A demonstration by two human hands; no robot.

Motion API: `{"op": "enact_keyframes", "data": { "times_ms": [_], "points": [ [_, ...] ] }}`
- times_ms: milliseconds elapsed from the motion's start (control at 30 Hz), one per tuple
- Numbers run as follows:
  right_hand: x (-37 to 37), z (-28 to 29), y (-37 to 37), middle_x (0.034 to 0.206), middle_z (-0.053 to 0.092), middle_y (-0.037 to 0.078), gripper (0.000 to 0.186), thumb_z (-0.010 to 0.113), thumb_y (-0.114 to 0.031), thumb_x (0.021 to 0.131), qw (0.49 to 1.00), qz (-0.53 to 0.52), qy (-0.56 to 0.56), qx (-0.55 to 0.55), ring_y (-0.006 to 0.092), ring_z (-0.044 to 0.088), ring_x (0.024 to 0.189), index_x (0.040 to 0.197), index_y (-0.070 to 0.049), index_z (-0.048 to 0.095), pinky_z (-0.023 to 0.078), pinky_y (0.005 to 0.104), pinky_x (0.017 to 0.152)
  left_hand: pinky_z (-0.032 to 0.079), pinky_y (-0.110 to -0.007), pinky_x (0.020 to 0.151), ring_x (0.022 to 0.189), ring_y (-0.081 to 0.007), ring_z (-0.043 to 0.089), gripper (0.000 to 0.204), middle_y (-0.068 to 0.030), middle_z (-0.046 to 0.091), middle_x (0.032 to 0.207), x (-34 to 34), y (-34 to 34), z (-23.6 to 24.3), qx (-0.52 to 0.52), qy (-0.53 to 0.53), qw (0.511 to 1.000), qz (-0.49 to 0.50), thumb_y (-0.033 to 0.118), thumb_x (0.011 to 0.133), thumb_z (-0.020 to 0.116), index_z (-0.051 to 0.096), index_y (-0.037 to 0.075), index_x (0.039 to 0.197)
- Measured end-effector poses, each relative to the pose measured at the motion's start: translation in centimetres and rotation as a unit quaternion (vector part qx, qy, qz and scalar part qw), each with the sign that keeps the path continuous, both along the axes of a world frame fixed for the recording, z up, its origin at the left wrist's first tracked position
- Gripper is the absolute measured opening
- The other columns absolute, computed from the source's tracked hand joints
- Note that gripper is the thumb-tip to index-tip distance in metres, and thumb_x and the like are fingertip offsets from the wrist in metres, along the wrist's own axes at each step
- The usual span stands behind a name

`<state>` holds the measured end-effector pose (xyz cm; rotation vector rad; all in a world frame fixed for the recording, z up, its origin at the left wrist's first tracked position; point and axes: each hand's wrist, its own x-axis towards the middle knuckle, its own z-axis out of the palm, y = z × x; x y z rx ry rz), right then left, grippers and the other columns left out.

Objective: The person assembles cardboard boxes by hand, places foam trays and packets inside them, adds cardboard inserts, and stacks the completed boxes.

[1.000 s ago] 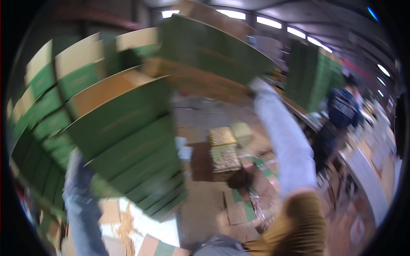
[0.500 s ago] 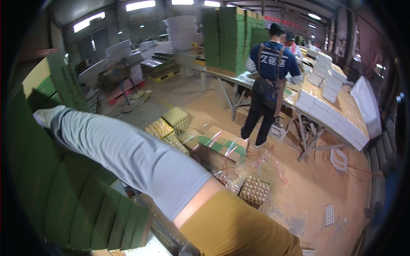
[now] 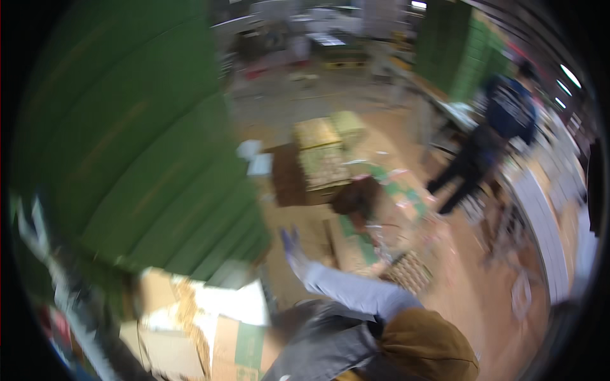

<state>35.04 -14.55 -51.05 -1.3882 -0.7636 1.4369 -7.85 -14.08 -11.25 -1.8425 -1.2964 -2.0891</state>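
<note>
A tall stack of green boxes [image 3: 146, 140] fills the left side of the head view. My left hand [image 3: 32, 225], in a pale glove, is raised at the stack's left side, blurred, its fingers apart and holding nothing I can see. At the stack's lower right, my right hand [image 3: 291, 247] is lifted with its fingers spread and nothing in it. A grey-blue sleeve guard [image 3: 356, 293] covers the right forearm. Beneath the stack, white sheeting [image 3: 232, 303] lies beside brown cardboard [image 3: 171, 349].
Egg trays [image 3: 323, 166] stand in piles on the floor ahead. Another egg tray [image 3: 408, 272] sits beyond my right forearm. Cardboard with green patches [image 3: 410, 195] lies nearby. A person in dark blue [image 3: 505, 114] stands at a long table [image 3: 540, 216] on the right.
My right arm has drawn back from the upper left of the green stack, and the hand is now low beside it. My left hand has come into view. The view has swung left.
</note>
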Motion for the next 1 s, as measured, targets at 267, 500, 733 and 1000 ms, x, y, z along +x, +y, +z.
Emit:
{"op": "enact_keyframes", "data": {
  "times_ms": [267,500,733,1000],
  "points": [
    [-9.5,-5.5,1.8,0.144,0.015,0.009,0.068,0.035,-0.052,0.098,0.971,0.099,0.196,0.093,0.0254,0.022,0.128,0.145,-0.008,0.013,0.033,0.0348,0.103,0.049,-0.024,0.059,0.067,-0.0121,0.062,0.02,-0.0077,0.064,0.081,25.8,-3.9,3.5,0.147,0.272,0.951,-0.013,0.011,0.084,0.065,0.064,0.001,0.101],
    [-5.4,-6.6,12.9,0.128,0.042,0.009,0.064,0.036,-0.056,0.097,0.962,0.106,0.226,0.107,0.0205,0.045,0.11,0.14,-0.009,0.031,0.042,0.0321,0.09,0.044,-0.036,0.067,0.071,-0.0213,0.059,0.032,-0.007,0.061,0.073,31.9,1.7,4.3,0.226,0.426,0.863,0.151,0.035,0.081,0.068,0.061,0.005,0.086],
    [1.4,-9.7,17.8,0.114,0.059,0.008,0.057,0.039,-0.054,0.095,0.977,0.06,0.194,0.062,0.0185,0.059,0.096,0.128,-0.009,0.047,0.048,0.0314,0.08,0.046,-0.037,0.069,0.072,-0.0231,0.06,0.04,-0.0097,0.059,0.068,30.3,8.7,5.5,0.262,0.417,0.846,0.202,0.045,0.087,0.058,0.061,0.007,0.077],
    [-5.2,-4.4,18.4,0.099,0.063,0.007,0.039,0.049,-0.044,0.092,0.972,0.025,0.226,-0.055,0.0206,0.061,0.088,0.104,-0.009,0.062,0.049,0.0338,0.074,0.054,-0.04,0.069,0.074,-0.0256,0.065,0.051,-0.0132,0.064,0.073,27.4,14.0,5.9,0.183,0.481,0.818,0.256,0.052,0.088,0.053,0.065,0.003,0.083]
  ]
}}
